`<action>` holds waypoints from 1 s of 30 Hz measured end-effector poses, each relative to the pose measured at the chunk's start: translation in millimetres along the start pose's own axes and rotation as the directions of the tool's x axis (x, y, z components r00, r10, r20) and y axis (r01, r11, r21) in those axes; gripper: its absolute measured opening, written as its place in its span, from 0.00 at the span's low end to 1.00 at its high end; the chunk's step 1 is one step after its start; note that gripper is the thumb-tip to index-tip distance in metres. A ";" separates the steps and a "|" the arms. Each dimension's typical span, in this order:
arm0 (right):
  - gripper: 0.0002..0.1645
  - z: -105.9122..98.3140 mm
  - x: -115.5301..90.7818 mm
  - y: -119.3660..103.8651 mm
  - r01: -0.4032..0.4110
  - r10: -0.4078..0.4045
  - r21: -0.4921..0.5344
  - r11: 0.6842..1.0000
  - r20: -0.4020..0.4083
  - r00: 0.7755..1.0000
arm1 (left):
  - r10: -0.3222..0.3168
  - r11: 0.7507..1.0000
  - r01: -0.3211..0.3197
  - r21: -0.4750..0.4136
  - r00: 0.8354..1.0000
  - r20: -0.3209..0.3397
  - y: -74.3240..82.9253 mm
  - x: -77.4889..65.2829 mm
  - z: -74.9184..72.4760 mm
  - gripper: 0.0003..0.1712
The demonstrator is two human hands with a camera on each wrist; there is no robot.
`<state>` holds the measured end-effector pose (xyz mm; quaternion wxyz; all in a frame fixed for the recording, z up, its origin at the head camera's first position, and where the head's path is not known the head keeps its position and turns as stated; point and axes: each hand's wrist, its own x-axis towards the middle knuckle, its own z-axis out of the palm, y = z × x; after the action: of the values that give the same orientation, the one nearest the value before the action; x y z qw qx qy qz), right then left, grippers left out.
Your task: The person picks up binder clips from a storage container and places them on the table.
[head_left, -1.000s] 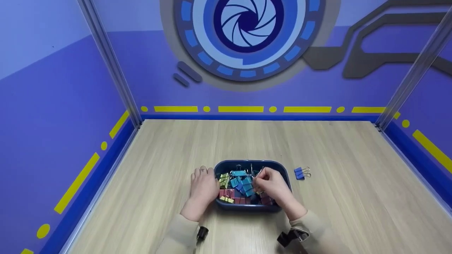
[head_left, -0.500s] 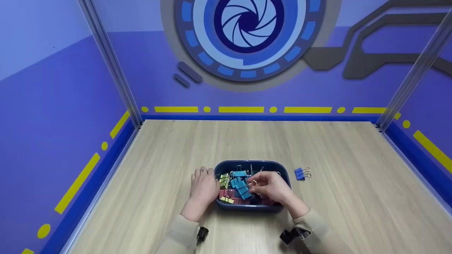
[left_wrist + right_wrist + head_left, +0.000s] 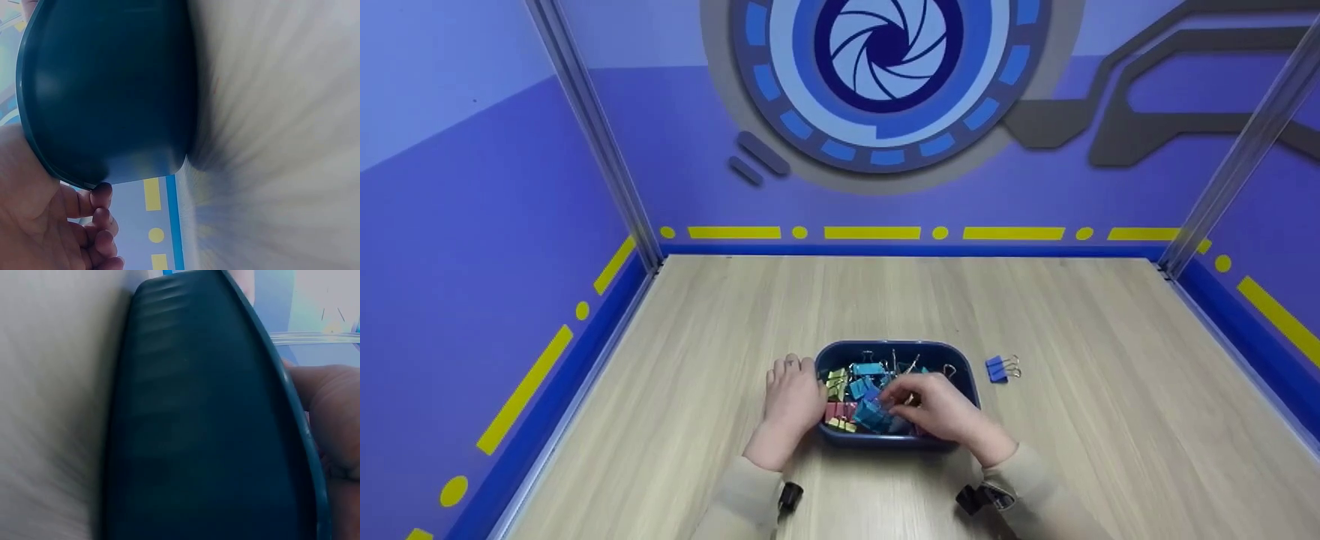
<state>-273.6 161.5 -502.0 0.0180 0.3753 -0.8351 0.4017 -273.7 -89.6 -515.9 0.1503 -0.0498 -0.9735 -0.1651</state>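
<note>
A dark blue plastic bin (image 3: 894, 441) holds several binder clips in teal, blue, yellow-green, yellow and dark red. My left hand (image 3: 795, 392) rests against the bin's left rim, its fingers loosely bent outside it in the left wrist view. Over the bin's right half is my right hand (image 3: 937, 409), thumb and index finger reaching down among the clips with a gap between them. Close by its fingertips lie a teal binder clip (image 3: 871, 415), blurred, and a blue clip (image 3: 872, 393). In the right wrist view, the bin wall (image 3: 197, 410) hides the fingertips.
A single blue binder clip (image 3: 997, 369) lies on the wooden table (image 3: 720, 315) to the right of the bin. Blue-purple panels (image 3: 660, 150) with metal corner posts stand around the back and sides.
My right hand moved from the clips at the bin's right to its middle, pinched the teal clip, shifted it down and left, and spread its fingers. My left hand stayed put.
</note>
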 end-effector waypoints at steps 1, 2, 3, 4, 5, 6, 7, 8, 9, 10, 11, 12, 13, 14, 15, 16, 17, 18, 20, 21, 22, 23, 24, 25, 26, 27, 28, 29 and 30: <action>0.11 -0.5 0.1 -0.8 -0.009 0.009 0.001 1.000 -0.015 1.000 | 0.000 1.000 0.000 0.000 1.000 0.001 -0.1 0.0 0.1 0.14; 0.11 -1.0 0.4 -1.4 -0.028 0.028 0.006 1.000 -0.039 0.999 | 0.001 1.000 -0.001 0.000 1.000 0.001 -0.1 0.0 0.1 0.14; 0.11 -1.4 0.8 -2.0 -0.052 0.053 0.019 0.998 -0.071 0.996 | 0.001 1.000 -0.001 -0.001 1.000 0.000 -0.1 0.1 0.1 0.15; 0.11 -1.5 1.6 -2.4 -0.084 0.088 0.040 0.996 -0.111 0.990 | 0.002 1.000 -0.002 -0.002 1.000 -0.001 -0.2 0.1 0.0 0.15; 0.11 -1.4 2.4 -2.7 -0.124 0.132 0.064 0.990 -0.155 0.979 | 0.002 1.000 -0.002 -0.001 1.000 -0.002 -0.1 0.1 -0.1 0.15; 0.11 -1.0 3.4 -2.9 -0.170 0.186 0.099 0.981 -0.194 0.963 | 0.001 1.000 -0.001 -0.001 1.000 -0.003 -0.1 0.2 -0.1 0.15; 0.11 -0.3 4.3 -2.9 -0.217 0.242 0.134 0.967 -0.224 0.944 | 0.002 1.000 -0.002 -0.001 1.000 -0.004 0.1 0.2 -0.3 0.15; 0.12 0.8 5.2 -2.3 -0.262 0.298 0.171 0.950 -0.243 0.923 | 0.001 1.000 -0.001 0.000 1.000 -0.005 0.1 0.2 -0.2 0.15; 0.12 2.1 5.9 -1.8 -0.302 0.348 0.202 0.932 -0.255 0.902 | 0.001 1.000 -0.001 0.000 1.000 -0.006 0.1 0.2 0.0 0.15; 0.12 3.5 6.4 -1.1 -0.340 0.389 0.217 0.915 -0.259 0.884 | 0.001 1.000 -0.001 0.001 1.000 -0.007 0.1 0.2 0.1 0.15; 0.12 4.8 6.5 -0.4 -0.372 0.421 0.218 0.902 -0.257 0.870 | 0.001 1.000 -0.001 0.002 1.000 -0.007 0.1 0.3 0.3 0.15; 0.12 5.9 6.5 0.1 -0.392 0.437 0.208 0.896 -0.254 0.863 | 0.001 1.000 -0.001 0.001 1.000 -0.006 0.1 0.3 0.4 0.15; 0.12 6.9 6.3 0.6 -0.407 0.446 0.193 0.893 -0.247 0.860 | 0.001 1.000 -0.001 0.000 1.000 -0.005 0.1 0.3 0.4 0.15; 0.11 7.8 6.2 0.9 -0.416 0.449 0.178 0.892 -0.241 0.860 | 0.000 1.000 0.000 -0.002 1.000 -0.003 0.1 0.3 0.4 0.15; 0.10 8.3 6.1 1.0 -0.416 0.444 0.160 0.895 -0.237 0.864 | -0.001 1.000 0.001 -0.005 1.000 -0.002 0.1 0.5 0.2 0.15; 0.09 8.8 5.9 1.1 -0.414 0.438 0.145 0.899 -0.234 0.868 | -0.003 1.000 0.003 -0.006 1.000 0.000 0.2 0.7 0.0 0.15; 0.08 8.9 5.9 0.9 -0.413 0.433 0.129 0.901 -0.230 0.872 | -0.006 1.000 0.006 -0.008 1.000 0.003 0.1 0.8 -0.2 0.15; 0.07 9.0 5.9 0.7 -0.414 0.431 0.118 0.902 -0.224 0.874 | -0.009 1.000 0.009 -0.010 1.000 0.007 0.2 0.9 -0.3 0.15; 0.06 9.3 6.0 1.1 -0.421 0.432 0.096 0.902 -0.214 0.876 | -0.015 1.000 0.015 -0.011 1.000 0.013 0.0 1.2 -0.4 0.15; 0.07 9.3 5.8 1.3 -0.423 0.431 0.082 0.902 -0.211 0.877 | -0.016 1.000 0.016 -0.011 1.000 0.015 -0.1 1.3 -0.3 0.16; 0.07 9.4 5.7 1.6 -0.428 0.431 0.066 0.902 -0.212 0.877 | -0.017 1.000 0.018 -0.010 1.000 0.016 -0.2 1.4 -0.2 0.16; 0.07 9.4 5.6 1.9 -0.432 0.433 0.056 0.900 -0.209 0.877 | -0.018 1.000 0.018 -0.012 1.000 0.017 -0.3 1.4 -0.2 0.16; 0.08 9.5 5.4 2.4 -0.432 0.432 0.049 0.901 -0.207 0.878 | -0.018 1.000 0.018 -0.012 1.000 0.017 -0.3 1.4 -0.1 0.16; 0.07 9.6 5.4 3.0 -0.431 0.431 0.046 0.901 -0.206 0.879 | -0.018 1.000 0.018 -0.012 1.000 0.017 -0.4 1.3 -0.1 0.16; 0.07 9.7 5.4 3.1 -0.431 0.432 0.051 0.901 -0.203 0.879 | -0.018 1.000 0.018 -0.013 1.000 0.016 -0.4 1.3 -0.1 0.16; 0.07 9.7 5.3 3.4 -0.431 0.435 0.063 0.900 -0.200 0.878 | -0.018 1.000 0.018 -0.014 1.000 0.016 -0.4 1.1 -0.1 0.16; 0.07 9.9 5.3 3.5 -0.435 0.442 0.079 0.897 -0.195 0.875 | -0.019 1.000 0.019 -0.015 1.000 0.016 -0.5 1.2 0.1 0.16; 0.07 9.9 5.3 3.2 -0.441 0.453 0.104 0.892 -0.189 0.871 | -0.020 1.000 0.020 -0.016 1.000 0.018 -0.6 1.0 0.2 0.16; 0.07 10.2 5.4 3.2 -0.448 0.466 0.132 0.884 -0.181 0.866 | -0.021 1.000 0.021 -0.016 1.000 0.019 -0.7 0.8 0.3 0.16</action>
<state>-276.7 152.5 -509.2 -0.0067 0.1233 -0.8757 0.4668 -274.6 -90.1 -516.1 0.1389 -0.0423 -0.9739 -0.1742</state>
